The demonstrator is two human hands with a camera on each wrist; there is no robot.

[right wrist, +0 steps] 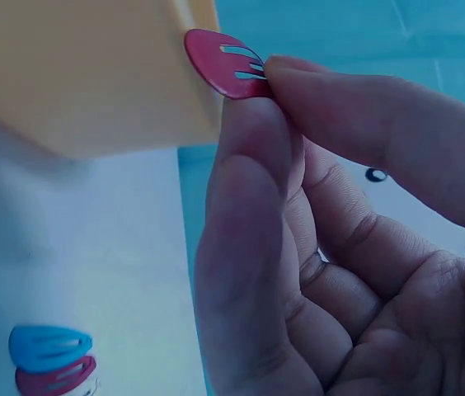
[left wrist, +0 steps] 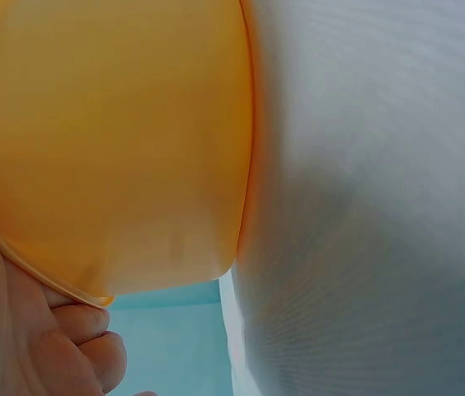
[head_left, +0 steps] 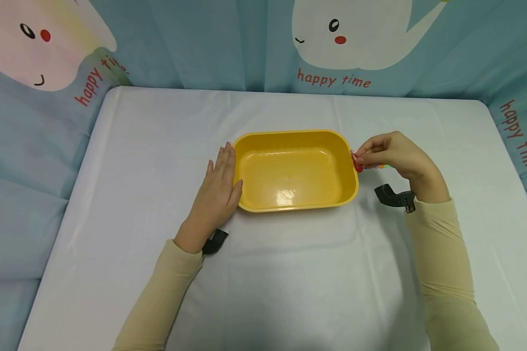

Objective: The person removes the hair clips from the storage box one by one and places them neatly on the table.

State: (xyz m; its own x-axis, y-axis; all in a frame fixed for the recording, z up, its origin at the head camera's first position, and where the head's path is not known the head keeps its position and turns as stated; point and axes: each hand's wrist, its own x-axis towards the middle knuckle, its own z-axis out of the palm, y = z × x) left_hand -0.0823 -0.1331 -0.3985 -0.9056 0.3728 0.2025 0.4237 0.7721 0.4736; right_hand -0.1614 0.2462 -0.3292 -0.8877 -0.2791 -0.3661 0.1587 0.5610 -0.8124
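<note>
A yellow plastic basin (head_left: 294, 170) stands upright on the white-covered table with nothing inside. My left hand (head_left: 214, 195) lies along the basin's left rim with its fingers straight. In the left wrist view, its fingers (left wrist: 80, 355) sit at the rim beside the basin's outer wall. At the basin's right end, my right hand (head_left: 397, 153) pinches a red snap hair clip (right wrist: 220, 66) between thumb and fingertips. That clip is close to the basin's outer wall, near the rim. Below it, a blue hair clip (right wrist: 39, 348) and a dark pink one (right wrist: 47, 380) lie on the table.
More small coloured pieces (head_left: 383, 166) show partly behind the right hand. Black wrist mounts (head_left: 394, 196) stick out at both cuffs. A blue curtain (head_left: 202, 48) with cartoon figures hangs behind the table's far edge.
</note>
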